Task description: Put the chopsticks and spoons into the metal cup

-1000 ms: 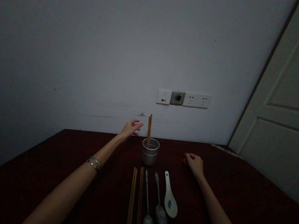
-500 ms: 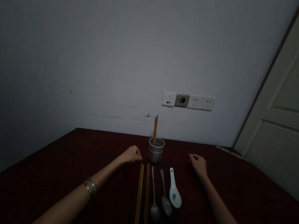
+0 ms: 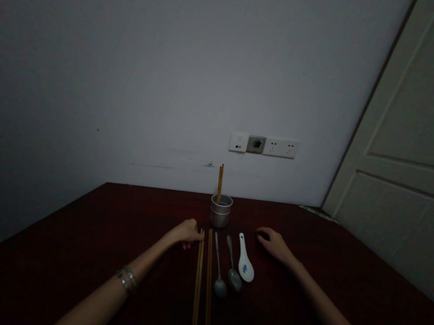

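My left hand [image 3: 189,233] is at the upper ends of the left pair of wooden chopsticks [image 3: 197,284], its thumb at their tips and its other fingers curled; whether it grips them is unclear. Right of that pair lie a second pair of chopsticks [image 3: 208,286], two metal spoons [image 3: 219,287] [image 3: 234,280] and a white spoon [image 3: 246,268] with a blue mark. My right hand [image 3: 273,244] rests on the table to the right of the white spoon, holding nothing, with thumb and fingers apart. Behind the row stands a metal cup [image 3: 220,216] with two chopsticks [image 3: 220,183] upright in it.
The dark red table [image 3: 146,201] meets a pale wall [image 3: 164,78] carrying sockets and switches [image 3: 272,147]. A thin strip [image 3: 317,213] lies at the table's back right edge. On the right is a panelled door [image 3: 413,132].
My left hand has moved down to the ends of the left chopsticks. My right hand has opened somewhat and come nearer the white spoon. The whole view has shifted slightly.
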The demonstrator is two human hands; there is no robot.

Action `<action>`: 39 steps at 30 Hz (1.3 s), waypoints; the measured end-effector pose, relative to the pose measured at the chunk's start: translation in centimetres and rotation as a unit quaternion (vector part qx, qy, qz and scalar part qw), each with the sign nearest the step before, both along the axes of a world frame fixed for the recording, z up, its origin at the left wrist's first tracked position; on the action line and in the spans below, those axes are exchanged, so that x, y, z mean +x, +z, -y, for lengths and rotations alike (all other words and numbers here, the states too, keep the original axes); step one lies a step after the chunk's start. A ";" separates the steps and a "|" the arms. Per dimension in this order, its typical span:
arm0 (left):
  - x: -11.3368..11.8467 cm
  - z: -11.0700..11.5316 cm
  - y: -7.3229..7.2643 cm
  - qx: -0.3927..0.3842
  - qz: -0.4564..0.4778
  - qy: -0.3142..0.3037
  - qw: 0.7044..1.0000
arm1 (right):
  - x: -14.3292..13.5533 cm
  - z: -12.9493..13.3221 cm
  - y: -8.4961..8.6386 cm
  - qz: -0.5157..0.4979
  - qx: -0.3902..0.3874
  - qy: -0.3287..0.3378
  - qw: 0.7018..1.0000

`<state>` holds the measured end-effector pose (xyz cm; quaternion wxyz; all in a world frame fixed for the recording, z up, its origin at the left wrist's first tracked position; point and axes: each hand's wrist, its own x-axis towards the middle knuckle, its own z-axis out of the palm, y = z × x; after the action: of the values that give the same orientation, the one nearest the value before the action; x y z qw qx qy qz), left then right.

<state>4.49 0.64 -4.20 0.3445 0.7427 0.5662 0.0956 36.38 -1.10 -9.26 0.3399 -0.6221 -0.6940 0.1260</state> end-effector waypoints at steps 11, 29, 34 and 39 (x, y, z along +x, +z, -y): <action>1.4 1.0 0.5 0.071 -0.112 0.016 0.991 | -0.7 1.4 -1.6 0.063 0.022 -0.015 0.998; 2.1 0.5 0.1 0.140 -0.137 0.031 0.980 | -1.1 2.2 -0.6 0.000 0.030 -0.020 0.999; 1.7 0.3 4.0 0.198 -0.105 0.050 0.973 | -1.8 3.1 2.7 -0.106 0.085 -0.041 0.990; 1.6 0.8 9.4 0.273 -0.046 0.066 0.959 | -6.4 4.4 8.2 -0.282 0.063 0.054 0.956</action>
<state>6.09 -0.14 5.22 0.0950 0.7730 0.5818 0.2346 29.99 -5.47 -1.04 0.5532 -0.5003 -0.6085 0.2707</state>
